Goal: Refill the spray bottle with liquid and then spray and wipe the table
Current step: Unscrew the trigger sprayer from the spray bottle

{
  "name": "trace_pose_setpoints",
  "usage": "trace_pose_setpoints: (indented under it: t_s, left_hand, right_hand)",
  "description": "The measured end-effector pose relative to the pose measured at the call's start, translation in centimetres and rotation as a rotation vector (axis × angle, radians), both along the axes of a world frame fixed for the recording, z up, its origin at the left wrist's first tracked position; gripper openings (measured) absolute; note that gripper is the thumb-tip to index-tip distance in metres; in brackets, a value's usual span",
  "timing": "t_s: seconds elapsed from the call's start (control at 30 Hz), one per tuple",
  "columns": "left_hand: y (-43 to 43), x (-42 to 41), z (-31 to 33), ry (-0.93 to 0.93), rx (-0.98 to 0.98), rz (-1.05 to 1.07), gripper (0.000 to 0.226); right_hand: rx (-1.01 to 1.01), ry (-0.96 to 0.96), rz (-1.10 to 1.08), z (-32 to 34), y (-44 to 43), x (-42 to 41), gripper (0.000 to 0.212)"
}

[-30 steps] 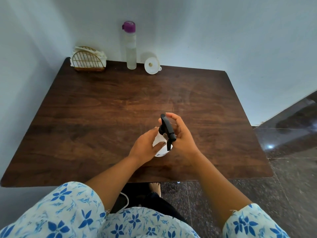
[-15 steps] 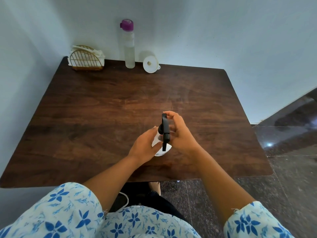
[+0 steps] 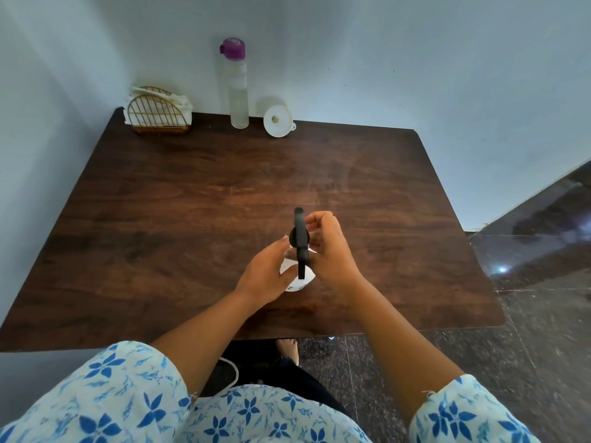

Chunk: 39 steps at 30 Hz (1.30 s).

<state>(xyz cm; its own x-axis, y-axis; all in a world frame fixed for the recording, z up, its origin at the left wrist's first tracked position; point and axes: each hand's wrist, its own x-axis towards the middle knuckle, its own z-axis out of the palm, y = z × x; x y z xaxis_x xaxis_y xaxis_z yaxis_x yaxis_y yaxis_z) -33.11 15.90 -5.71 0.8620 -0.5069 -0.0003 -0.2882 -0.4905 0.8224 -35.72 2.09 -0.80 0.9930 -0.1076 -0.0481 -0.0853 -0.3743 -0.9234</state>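
At the far left corner of the dark wooden table, against the pale wall, we see a gold wire napkin holder with white paper in it. Just to its right stands a tall clear bottle, upright, with its purple cap on and clear liquid inside. Near that bottle, further right along the far edge, a white funnel lies tipped on its side, its wide mouth facing us.

Well apart from these, in the near middle of the table, we find the task's thing. The left hand, reaching out of a blue-flowered sleeve, wraps its fingers round the white body of the spray bottle, which stands on the tabletop. On the bottle's neck sits the black spray head, with one long end pointing to the far side and the other toward us. The right hand comes in from the right and grips the spray head at its collar, fingers curled and knuckles raised; we cannot tell how the thumb lies behind it.

To the right of the table, dark speckled stone floor shows a small bright glint.
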Motion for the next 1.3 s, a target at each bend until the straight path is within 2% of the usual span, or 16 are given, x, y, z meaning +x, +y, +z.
trace_pose_setpoints:
  t_s: [0.07, 0.17, 0.33, 0.53, 0.7, 0.77, 0.87, 1.03, 1.13, 1.2, 1.3]
  left_hand:
    - [-0.1, 0.0, 0.3, -0.005, 0.007, 0.004, 0.046]
    - [-0.1, 0.0, 0.1, -0.019, 0.051, -0.006, 0.040]
    - [0.0, 0.0, 0.0, 0.028, 0.122, 0.007, 0.052]
    - [-0.1, 0.0, 0.5, 0.059, 0.155, 0.019, 0.061]
    - [-0.2, 0.0, 1.0, 0.042, 0.175, 0.018, 0.062]
    - [-0.2, 0.0, 1.1, 0.039, 0.177, 0.019, 0.062]
    - [-0.2, -0.1, 1.3, 0.035, 0.174, 0.019, 0.061]
    - [-0.2, -0.1, 1.6, 0.031, 0.174, 0.012, 0.060]
    - [-0.2, -0.1, 1.6, 0.025, 0.186, 0.014, 0.061]
    - [-0.3, -0.1, 1.5, 0.019, 0.191, 0.017, 0.061]
    - [-0.3, -0.1, 1.4, 0.014, 0.186, 0.023, 0.060]
  right_hand:
    - [-0.038, -0.043, -0.059, 0.1, 0.4, 0.0, 0.046]
    - [0.023, -0.036, -0.048, 0.2, 0.2, -0.3, 0.038]
    - [0.160, -0.047, -0.023, 0.9, 0.1, -1.1, 0.038]
    - [0.258, -0.160, -0.044, 2.4, -1.0, -1.5, 0.042]
    - [0.463, -0.219, -0.106, 4.4, -2.0, -2.0, 0.032]
    - [0.442, -0.240, -0.127, 5.1, -2.3, -2.1, 0.036]
    - [0.381, -0.286, -0.171, 5.6, -2.6, -2.3, 0.027]
    - [0.414, -0.292, -0.180, 6.5, -2.7, -2.5, 0.020]
    - [0.520, -0.214, -0.167, 6.8, -3.3, -2.7, 0.041]
    - [0.569, -0.179, -0.202, 7.1, -3.7, -2.9, 0.034]
    - [0.540, -0.260, -0.203, 7.7, -4.3, -3.2, 0.020]
